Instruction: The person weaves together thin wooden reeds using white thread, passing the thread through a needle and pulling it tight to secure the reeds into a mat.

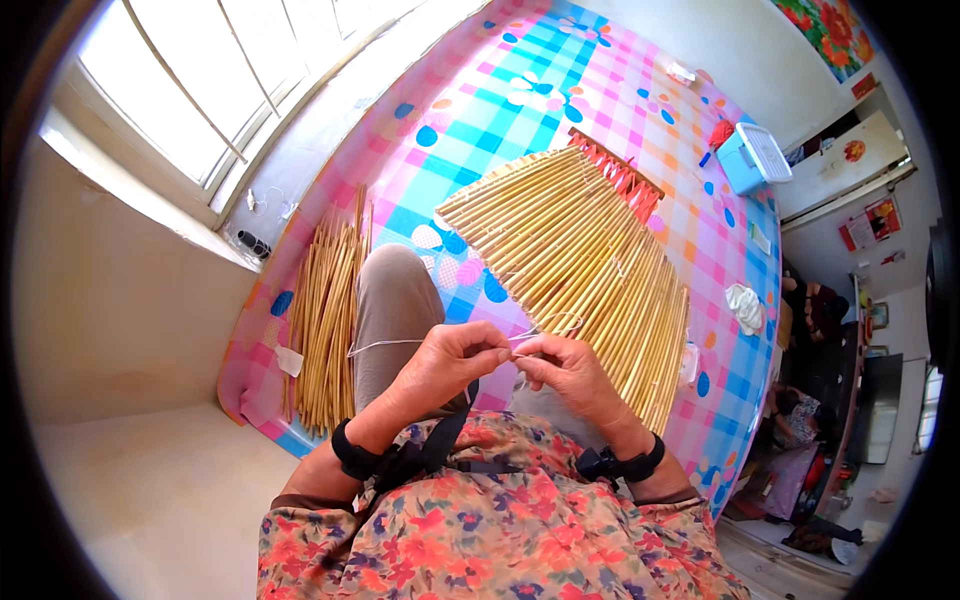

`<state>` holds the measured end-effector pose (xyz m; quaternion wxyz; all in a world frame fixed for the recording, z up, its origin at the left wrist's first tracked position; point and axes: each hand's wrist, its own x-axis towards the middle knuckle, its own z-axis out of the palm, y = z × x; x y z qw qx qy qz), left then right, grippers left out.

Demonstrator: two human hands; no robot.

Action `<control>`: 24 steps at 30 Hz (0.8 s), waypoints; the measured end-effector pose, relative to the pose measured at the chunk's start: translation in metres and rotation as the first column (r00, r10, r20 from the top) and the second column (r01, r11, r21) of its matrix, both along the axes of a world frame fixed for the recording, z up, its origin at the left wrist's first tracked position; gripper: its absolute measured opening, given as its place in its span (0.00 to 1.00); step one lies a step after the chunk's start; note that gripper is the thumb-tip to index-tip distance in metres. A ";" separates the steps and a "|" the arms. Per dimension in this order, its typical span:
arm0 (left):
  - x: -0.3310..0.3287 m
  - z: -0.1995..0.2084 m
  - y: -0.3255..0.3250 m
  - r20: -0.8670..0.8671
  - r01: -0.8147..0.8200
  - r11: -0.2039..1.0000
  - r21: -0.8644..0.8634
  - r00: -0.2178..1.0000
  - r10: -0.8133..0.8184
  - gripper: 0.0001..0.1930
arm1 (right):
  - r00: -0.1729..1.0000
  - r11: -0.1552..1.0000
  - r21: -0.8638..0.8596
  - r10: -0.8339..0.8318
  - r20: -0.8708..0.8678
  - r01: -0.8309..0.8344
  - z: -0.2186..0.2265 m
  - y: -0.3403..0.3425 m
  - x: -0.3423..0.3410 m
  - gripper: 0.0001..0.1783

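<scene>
My left hand (pixel 450 362) and my right hand (pixel 566 368) meet above my lap, fingertips pinched almost together. Between them runs a thin white string (pixel 388 345); one length trails left across my knee, and a loop of it curls over the woven mat near my right hand. That mat (pixel 580 260) is made of yellow-brown stalks tied side by side, fanned out ahead and to the right. Red strips (pixel 615 178) and a dark rod (pixel 640 175) line its far edge. Exactly how the string passes between my fingertips is too small to tell.
Loose stalks (pixel 325 320) lie in a bundle left of my knee (pixel 398 300). The checked, flowered sheet (pixel 440 180) spreads beneath everything. A blue box with a white lid (pixel 745 165) and a white cloth (pixel 745 308) are at the right. A barred window (pixel 200 80) stands at the left.
</scene>
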<state>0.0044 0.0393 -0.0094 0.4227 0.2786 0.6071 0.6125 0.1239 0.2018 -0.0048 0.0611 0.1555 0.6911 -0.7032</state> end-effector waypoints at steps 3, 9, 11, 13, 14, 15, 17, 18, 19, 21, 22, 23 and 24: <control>-0.006 0.001 -0.007 0.048 -0.047 0.999 0.013 0.998 0.046 0.02 | 0.998 0.998 -0.032 -0.057 -0.012 0.056 0.004 0.016 0.009 0.06; -0.010 -0.001 -0.008 0.042 -0.074 0.997 0.023 0.996 0.073 0.03 | 0.980 0.976 -0.089 -0.197 0.019 0.198 -0.002 0.038 0.031 0.06; -0.009 0.001 -0.007 0.060 -0.071 0.997 0.021 0.996 0.070 0.03 | 0.970 0.963 -0.120 -0.244 0.002 0.242 -0.001 0.039 0.035 0.05; -0.005 0.003 -0.003 0.070 -0.074 0.996 0.039 0.995 0.071 0.03 | 0.965 0.955 -0.147 -0.262 -0.014 0.257 -0.002 0.040 0.039 0.05; -0.004 0.003 -0.002 0.058 -0.064 0.997 0.030 0.996 0.062 0.03 | 0.965 0.958 -0.133 -0.261 -0.033 0.255 -0.002 0.039 0.040 0.06; -0.002 0.002 -0.001 0.047 -0.054 0.998 0.021 0.997 0.053 0.03 | 0.964 0.960 -0.120 -0.260 -0.052 0.252 -0.001 0.037 0.039 0.07; 0.000 0.002 0.002 -0.006 -0.044 0.999 0.006 0.999 0.044 0.03 | 0.954 0.954 -0.130 -0.282 -0.103 0.269 0.004 0.035 0.036 0.10; 0.002 0.002 0.004 -0.048 -0.044 0.999 0.001 0.998 0.044 0.02 | 0.942 0.946 -0.154 -0.307 -0.133 0.286 0.010 0.034 0.032 0.11; 0.003 0.003 0.006 -0.090 -0.044 0.999 -0.004 0.995 0.043 0.02 | 0.929 0.936 -0.178 -0.332 -0.163 0.303 0.013 0.033 0.029 0.13; 0.006 0.007 0.010 -0.130 0.001 0.999 -0.040 0.991 -0.006 0.02 | 0.918 0.963 -0.151 -0.260 -0.300 0.224 0.012 0.023 0.021 0.19; 0.009 0.009 0.012 -0.152 0.019 0.998 -0.061 0.988 -0.028 0.02 | 0.918 0.975 -0.136 -0.212 -0.334 0.176 0.015 0.015 0.016 0.20; 0.012 0.010 0.013 -0.163 0.009 0.999 -0.030 0.986 -0.014 0.02 | 0.916 0.984 -0.114 -0.167 -0.364 0.133 0.017 0.007 0.012 0.21; 0.016 0.011 0.014 -0.173 0.000 1.000 0.000 0.985 0.000 0.03 | 0.937 0.994 -0.020 -0.110 -0.332 0.109 0.015 -0.001 0.012 0.21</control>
